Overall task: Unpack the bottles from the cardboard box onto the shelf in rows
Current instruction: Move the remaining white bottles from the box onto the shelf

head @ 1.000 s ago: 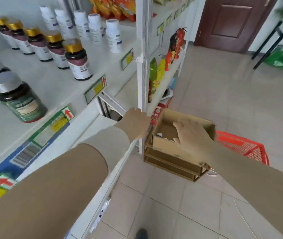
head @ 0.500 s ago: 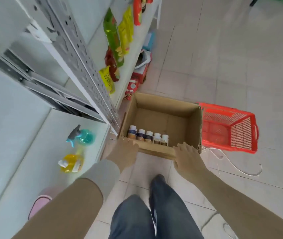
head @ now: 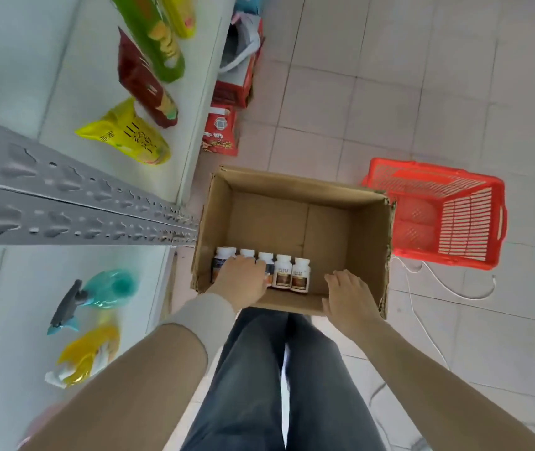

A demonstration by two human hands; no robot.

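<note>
Cardboard box (head: 295,219), five bottles (head: 291,274) rowed along its near wall, left hand (head: 243,278) atop the leftmost ones, grasp indiscernible, right hand (head: 348,295) at the box's near-right corner, fingers relaxed, empty.

Cardboard box (head: 368,242) — brown, top open, sits on the floor just R of the shelf (head: 83,76), inside mostly bare. Five bottles (head: 283,271) stand upright in one tight row along the near wall, from near-L corner to abt mid-width: white caps, white bodies, brown-orange labels on the two R ones, leftmost label darker; 2nd and 3rd partly covered by left hand (head: 243,278), grip unclear. Shelf — white boards w/ grey perforated upright.
</note>
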